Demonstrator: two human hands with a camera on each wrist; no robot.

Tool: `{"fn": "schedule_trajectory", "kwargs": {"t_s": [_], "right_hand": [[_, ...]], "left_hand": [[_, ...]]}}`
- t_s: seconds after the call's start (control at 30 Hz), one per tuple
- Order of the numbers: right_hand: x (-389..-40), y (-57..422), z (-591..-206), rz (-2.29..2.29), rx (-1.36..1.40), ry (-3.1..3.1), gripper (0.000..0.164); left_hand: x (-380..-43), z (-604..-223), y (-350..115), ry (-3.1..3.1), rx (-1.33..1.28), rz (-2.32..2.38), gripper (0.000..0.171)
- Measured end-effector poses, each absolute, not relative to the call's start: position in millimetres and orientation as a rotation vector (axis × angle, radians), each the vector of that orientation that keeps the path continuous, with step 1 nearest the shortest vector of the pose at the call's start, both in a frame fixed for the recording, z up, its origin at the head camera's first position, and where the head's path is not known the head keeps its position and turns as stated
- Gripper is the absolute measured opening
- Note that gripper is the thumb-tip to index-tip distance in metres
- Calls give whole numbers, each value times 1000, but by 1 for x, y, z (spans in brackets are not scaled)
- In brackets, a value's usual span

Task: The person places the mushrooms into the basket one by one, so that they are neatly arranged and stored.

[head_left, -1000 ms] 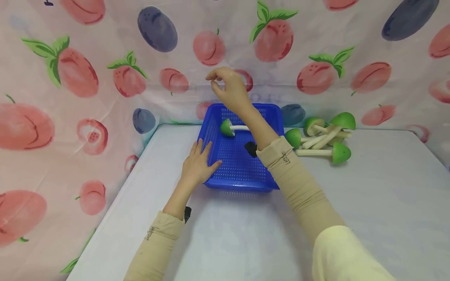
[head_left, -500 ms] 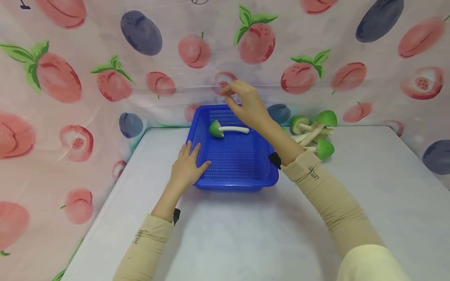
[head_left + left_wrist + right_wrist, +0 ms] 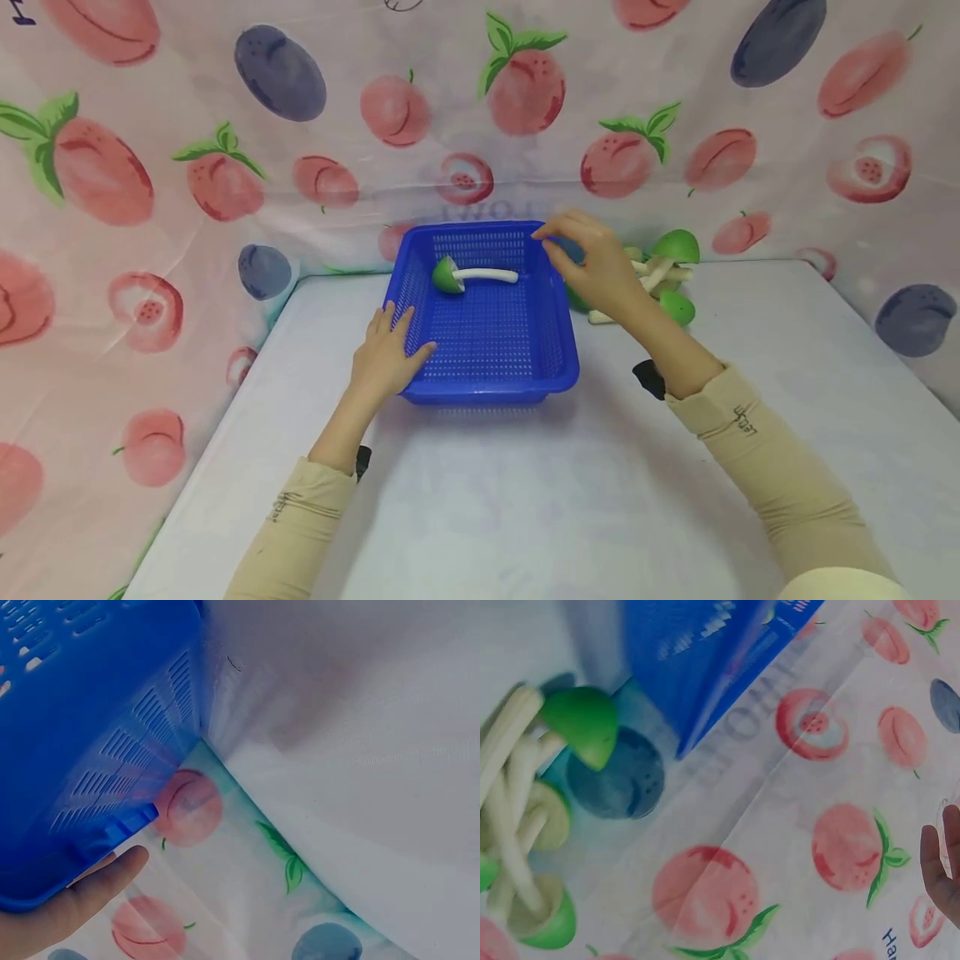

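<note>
A blue perforated plastic basket stands on the table. Inside it, toward the back, lies one green-capped, white-stemmed toy mushroom. My left hand rests on the basket's left rim with fingers spread and straight; the left wrist view shows its fingers along the rim. Over the basket's right edge is my right hand, fingers loosely bent, thumb and index apart, nothing between them. Below and behind that hand, a pile of similar mushrooms lies on the table, partly hidden by it.
A white cloth covers the table. Behind and to the left hangs a fruit-printed curtain. The right wrist view shows several piled mushrooms close to the basket's outer wall.
My right hand has come down and to the right, from above the basket's back to its right edge near the pile. My left hand stays on the rim. The head view has shifted slightly right.
</note>
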State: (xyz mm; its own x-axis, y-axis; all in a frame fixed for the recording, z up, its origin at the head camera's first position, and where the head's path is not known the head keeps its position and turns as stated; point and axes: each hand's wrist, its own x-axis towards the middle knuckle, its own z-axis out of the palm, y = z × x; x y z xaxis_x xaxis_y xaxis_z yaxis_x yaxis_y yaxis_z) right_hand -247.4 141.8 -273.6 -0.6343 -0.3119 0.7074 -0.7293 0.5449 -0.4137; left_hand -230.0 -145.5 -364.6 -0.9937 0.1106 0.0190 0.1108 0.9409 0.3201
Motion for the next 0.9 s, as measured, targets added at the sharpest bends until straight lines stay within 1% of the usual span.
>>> {"fn": "schedule_trajectory", "kwargs": {"t_s": [0.4, 0.9], "right_hand": [[-234, 198, -310, 890, 667, -2360, 12], [-232, 271, -337, 789, 438, -2468, 14]], "left_hand": [[-229, -364, -147, -3111, -194, -511, 72], [-230, -365, -148, -3097, -213, -509, 71]]}}
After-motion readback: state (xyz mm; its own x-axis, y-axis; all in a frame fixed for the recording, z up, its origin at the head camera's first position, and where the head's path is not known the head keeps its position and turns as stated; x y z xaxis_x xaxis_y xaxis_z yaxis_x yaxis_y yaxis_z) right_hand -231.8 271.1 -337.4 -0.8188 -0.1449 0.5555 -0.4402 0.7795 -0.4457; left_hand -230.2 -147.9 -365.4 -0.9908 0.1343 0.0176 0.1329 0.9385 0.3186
